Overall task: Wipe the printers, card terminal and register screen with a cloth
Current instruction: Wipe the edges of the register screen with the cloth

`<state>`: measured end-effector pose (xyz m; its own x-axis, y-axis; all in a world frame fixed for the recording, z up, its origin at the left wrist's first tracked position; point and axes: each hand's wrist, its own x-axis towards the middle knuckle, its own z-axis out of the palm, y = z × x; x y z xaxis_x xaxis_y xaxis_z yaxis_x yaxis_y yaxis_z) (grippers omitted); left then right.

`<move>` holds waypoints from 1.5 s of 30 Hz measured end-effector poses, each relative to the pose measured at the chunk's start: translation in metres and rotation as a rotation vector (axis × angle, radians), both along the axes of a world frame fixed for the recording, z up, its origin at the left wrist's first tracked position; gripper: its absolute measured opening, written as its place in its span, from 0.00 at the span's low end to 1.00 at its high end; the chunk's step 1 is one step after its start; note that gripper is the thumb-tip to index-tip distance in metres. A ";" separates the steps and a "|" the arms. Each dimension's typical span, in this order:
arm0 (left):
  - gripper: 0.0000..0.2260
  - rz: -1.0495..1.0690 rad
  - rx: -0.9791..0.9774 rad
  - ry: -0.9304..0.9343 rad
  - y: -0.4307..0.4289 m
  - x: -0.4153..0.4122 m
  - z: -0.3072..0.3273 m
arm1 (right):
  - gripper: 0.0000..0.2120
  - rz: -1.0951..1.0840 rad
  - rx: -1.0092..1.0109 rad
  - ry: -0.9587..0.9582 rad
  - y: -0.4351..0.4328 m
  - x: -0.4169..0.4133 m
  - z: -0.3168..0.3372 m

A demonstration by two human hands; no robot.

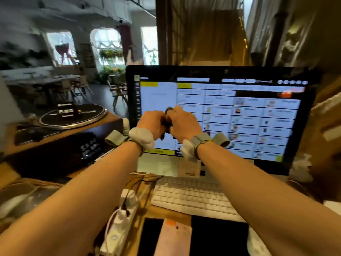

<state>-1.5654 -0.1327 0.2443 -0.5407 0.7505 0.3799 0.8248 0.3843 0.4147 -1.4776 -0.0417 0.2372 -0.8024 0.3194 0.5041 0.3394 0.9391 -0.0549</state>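
I can make out only slivers of a dark thing, probably the cloth (168, 109), because the left hand (151, 122) and right hand (184, 123) are bunched around it and cover most of it, with their fingers turned away from me. The hands also block part of the screen (249, 115), whose labels are too blurred for me to read. The right forearm hides a corner of the keyboard (190, 196), and the power strip (118, 224) runs off the bottom edge.
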 end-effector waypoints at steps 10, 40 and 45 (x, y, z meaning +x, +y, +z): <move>0.10 0.231 -0.245 -0.008 -0.057 -0.086 -0.033 | 0.11 0.182 0.063 -0.203 -0.061 -0.094 -0.016; 0.14 -0.438 -0.378 0.157 0.179 0.220 -0.074 | 0.04 -0.483 -0.102 -0.268 0.126 0.240 -0.069; 0.17 -0.313 -0.424 0.133 0.135 0.155 -0.066 | 0.05 -0.329 -0.120 -0.312 0.092 0.170 -0.072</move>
<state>-1.4105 0.0018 0.1782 -0.2350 0.9702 0.0588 0.9614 0.2231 0.1609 -1.3079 0.0504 0.1657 -0.7559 0.6238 0.1987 0.6358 0.7719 -0.0046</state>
